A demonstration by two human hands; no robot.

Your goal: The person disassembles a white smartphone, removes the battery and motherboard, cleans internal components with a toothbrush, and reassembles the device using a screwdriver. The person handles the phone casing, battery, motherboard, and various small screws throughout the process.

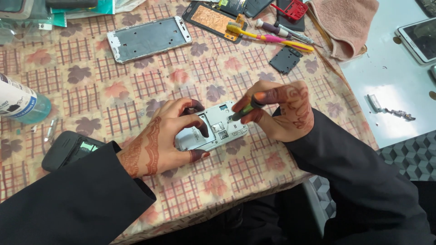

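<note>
The left hand (159,143) clamps the opened mobile phone (210,132) against the bench (91,86), fingers curled over its top edge and thumb along its lower side; this grip appears to steady the unit against tool pressure. The right hand (284,109) is closed around a small screwdriver (243,111), held pen-style and slanted, with the tip set into the upper right area of the phone's interior.

The phone lies near the front edge of the bench, between both hands, back side up with the rear cover off. The body is silver-white; a metal shield and small dark components show inside.

Well apart, at the far side, lie a bare phone frame (150,38), spare screwdrivers (277,36) and a pink cloth (347,25).
</note>
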